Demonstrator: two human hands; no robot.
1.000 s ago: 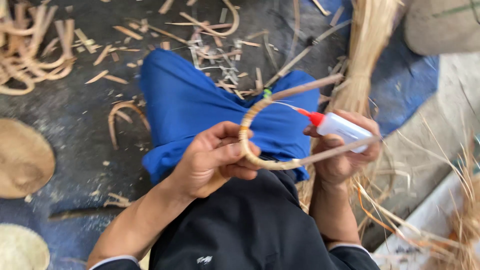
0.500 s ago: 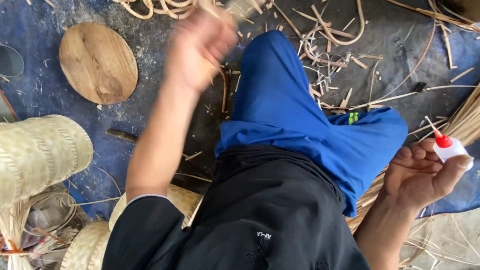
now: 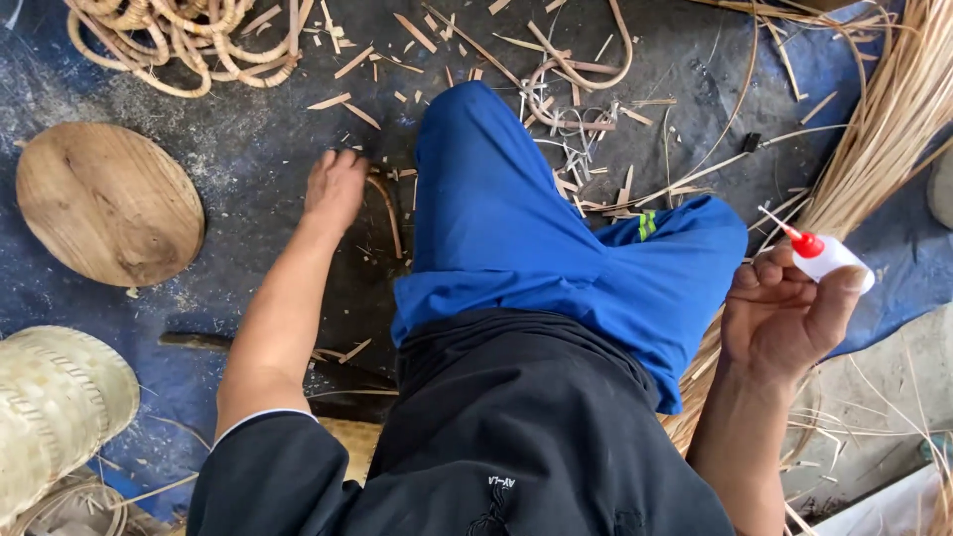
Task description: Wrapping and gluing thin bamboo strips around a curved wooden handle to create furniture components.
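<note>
My right hand [image 3: 784, 313] holds a small white glue bottle [image 3: 829, 258] with a red nozzle, tip pointing up-left, beside my blue-trousered knee [image 3: 556, 248]. My left hand [image 3: 336, 187] reaches down to the dark floor mat, fingers curled on a curved brown cane strip [image 3: 389, 213] lying next to my leg. Whether the fingers grip that strip cannot be told. Cane offcuts lie scattered around the hand.
A round wooden disc [image 3: 107, 201] lies left of my left hand. A coil of cane [image 3: 184, 40] sits at the top left, a woven basket [image 3: 55, 407] at the lower left. A bundle of long pale reeds [image 3: 888, 129] runs down the right side.
The cane ring that both hands held a second ago has left them. My left arm swung out and came down to the floor by my leg. The right hand keeps the glue bottle.
</note>
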